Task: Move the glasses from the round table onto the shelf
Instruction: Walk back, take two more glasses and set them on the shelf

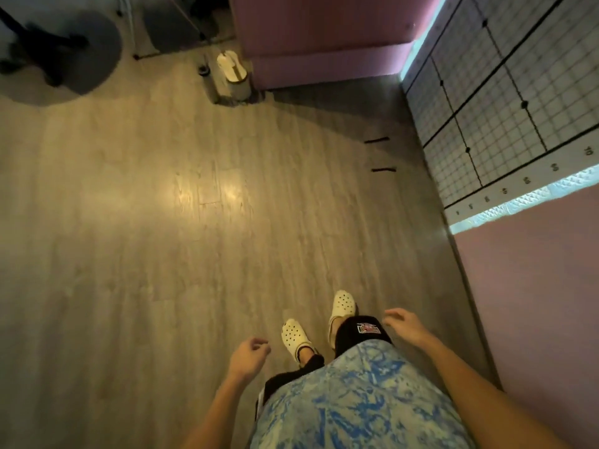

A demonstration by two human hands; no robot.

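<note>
Hands: two, both bare and both low in the view, over the floor (162,222).
Left hand (248,353): fingers loosely curled inward, holding nothing; it hung over bare boards just left of the left clog.
Right hand (405,324): fingers relaxed and slightly spread, holding nothing; it hung beside the hem of the black shorts (359,328).
Glasses: none showed in this view, so their place could not be told.
Clogs: two, white with holes, both flat on the floor; the left clog (293,335) sat nearer the body and the right clog (343,303) farther forward.
Shirt (356,400): one, mottled blue and white, filling the bottom of the view.
Black strips: two, lying on the floor near its right edge, one (376,140) beyond the other (384,170), apart.
Grid panel (502,108): one, white with black lines and numbers, along the floor's right edge.
Pink wall (324,27): met the floor at its far edge.
Small bin (231,72): one, pale-lidded, on the floor at the wall's left corner.
Dark round shape (94,59): one, at the floor's far left corner, too blurred to tell what it was.
</note>
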